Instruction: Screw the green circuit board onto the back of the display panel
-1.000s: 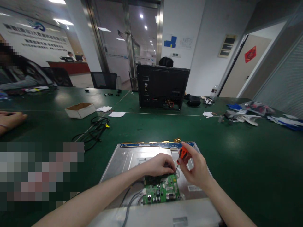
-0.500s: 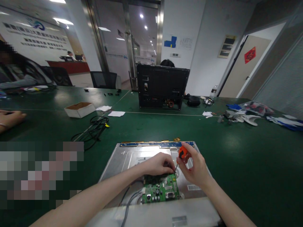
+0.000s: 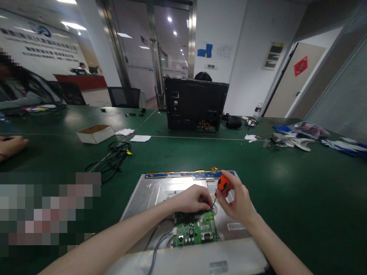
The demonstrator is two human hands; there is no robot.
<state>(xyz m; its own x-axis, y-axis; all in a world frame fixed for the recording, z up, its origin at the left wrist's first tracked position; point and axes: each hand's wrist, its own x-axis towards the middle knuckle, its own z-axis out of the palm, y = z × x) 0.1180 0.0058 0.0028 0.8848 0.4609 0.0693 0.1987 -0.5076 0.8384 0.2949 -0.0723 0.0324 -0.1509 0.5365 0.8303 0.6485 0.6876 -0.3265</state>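
Closest of all, a green circuit board [image 3: 197, 231] lies on a flat silver metal panel [image 3: 155, 191], near the front edge of the green table [image 3: 286, 183]. Grey wires [image 3: 157, 244] run off the board's left side. The left hand [image 3: 190, 199] rests on the far edge of the board, fingers curled down and pressing on it. The right hand [image 3: 236, 202] is just to the right, its fingers closed tight around a small screwdriver [image 3: 220, 187] with an orange handle. The screwdriver leans, and its thin tip points down at the far right corner of the board, just beside the left hand's fingers.

A blue strip [image 3: 189, 175] runs along the far edge of the panel. Farther off on the left lies a heap of black cable [image 3: 113, 156], then a small open cardboard box [image 3: 95, 133]. Another person's hand [image 3: 11, 145] rests at the far left edge. Far back in the middle stands a black computer case [image 3: 196, 103].
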